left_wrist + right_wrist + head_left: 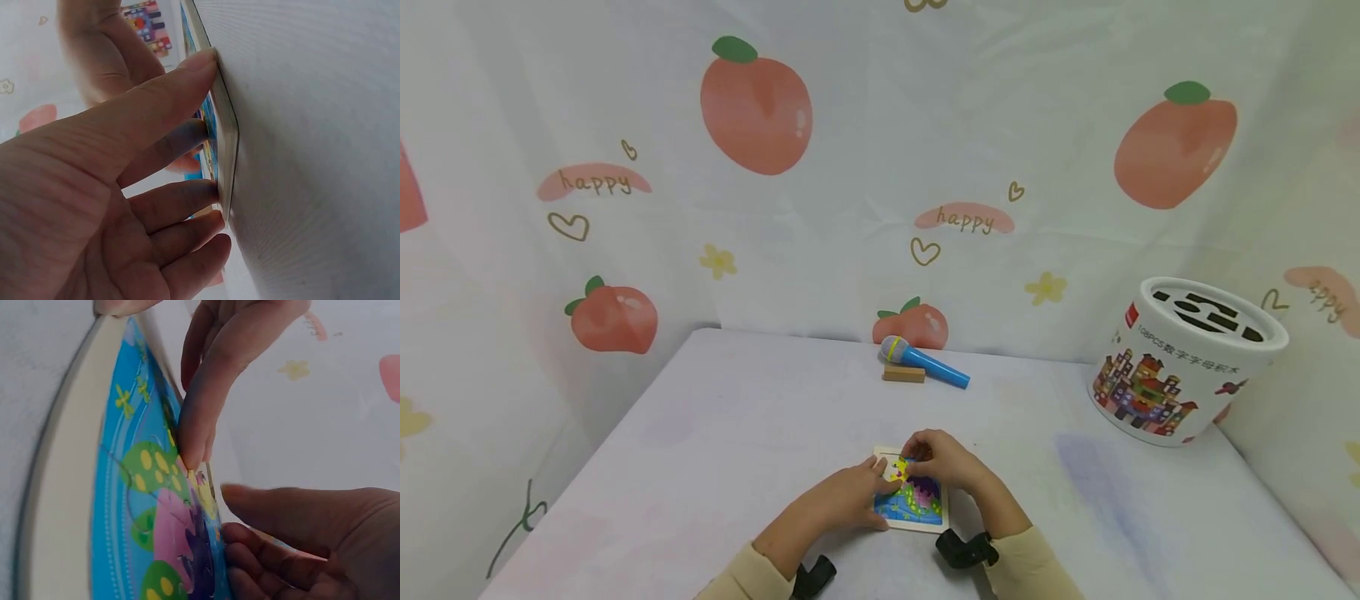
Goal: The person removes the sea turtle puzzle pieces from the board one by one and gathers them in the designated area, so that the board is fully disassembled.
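A picture jigsaw puzzle (912, 510) in a pale wooden frame lies on the table, with a blue, green, pink and purple picture. My left hand (847, 497) spans its left side: the thumb (199, 61) presses the frame's edge, and the index finger (199, 428) reaches in onto the picture. The other left fingers touch the frame near its far corner. From the right, my right hand (951, 461) bends over the far part of the puzzle. Its thumb (250, 499) and curled fingers come down at the picture's surface; I cannot tell whether they pinch a piece.
Behind the puzzle lie a blue toy microphone (928, 363) and a small wooden block (904, 374). A large white block bucket (1180, 367) stands at the right on the white table (760, 417). A printed cloth (850, 250) hangs behind the table.
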Demonstrator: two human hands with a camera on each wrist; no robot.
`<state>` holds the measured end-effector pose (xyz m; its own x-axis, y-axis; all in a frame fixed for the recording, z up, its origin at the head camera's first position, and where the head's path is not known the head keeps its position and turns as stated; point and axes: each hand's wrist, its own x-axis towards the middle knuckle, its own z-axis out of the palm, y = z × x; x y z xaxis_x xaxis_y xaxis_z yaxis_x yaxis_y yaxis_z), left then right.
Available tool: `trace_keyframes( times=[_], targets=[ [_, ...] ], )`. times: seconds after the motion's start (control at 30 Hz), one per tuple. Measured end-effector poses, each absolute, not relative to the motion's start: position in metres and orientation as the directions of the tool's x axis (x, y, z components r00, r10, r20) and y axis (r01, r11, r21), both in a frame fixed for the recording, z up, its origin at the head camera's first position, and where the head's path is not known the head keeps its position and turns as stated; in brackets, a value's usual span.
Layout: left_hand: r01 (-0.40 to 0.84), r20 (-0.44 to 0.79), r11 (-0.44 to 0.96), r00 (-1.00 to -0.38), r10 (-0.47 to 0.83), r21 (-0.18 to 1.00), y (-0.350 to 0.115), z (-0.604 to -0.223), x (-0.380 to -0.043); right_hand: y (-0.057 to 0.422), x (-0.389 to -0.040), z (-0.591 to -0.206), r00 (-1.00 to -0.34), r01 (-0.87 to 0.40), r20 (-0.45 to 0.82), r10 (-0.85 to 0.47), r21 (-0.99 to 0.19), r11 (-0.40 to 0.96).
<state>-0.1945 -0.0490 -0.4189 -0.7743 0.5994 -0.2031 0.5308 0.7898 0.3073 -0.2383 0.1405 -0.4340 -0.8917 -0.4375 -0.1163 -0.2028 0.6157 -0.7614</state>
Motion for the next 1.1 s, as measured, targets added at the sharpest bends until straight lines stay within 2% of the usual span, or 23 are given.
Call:
trace_keyframes(
  times=[0.27,0.7,1.1],
  targets=[
    [0.518,-0.212,0.793,-0.777,0.593,0.321,-0.049,-0.4192,-0.1939,0.1372,-0.2339,-0.4333,-0.932,-0.175,-0.098,-0.348,-0.719,0.672],
    [0.52,-0.216,0.797,-0.777,0.591,0.308,-0.049,-0.4206,-0.1957,0.1363,-0.2345,-0.4314,-0.924,-0.192,-0.094,-0.37,-0.722,0.665],
    [0.517,-0.217,0.797,-0.778,0.589,0.312,-0.0483,-0.4201,-0.1956,0.139,-0.2387,-0.4359,-0.926,-0.152,-0.11,-0.361,-0.767,0.624]
  ],
)
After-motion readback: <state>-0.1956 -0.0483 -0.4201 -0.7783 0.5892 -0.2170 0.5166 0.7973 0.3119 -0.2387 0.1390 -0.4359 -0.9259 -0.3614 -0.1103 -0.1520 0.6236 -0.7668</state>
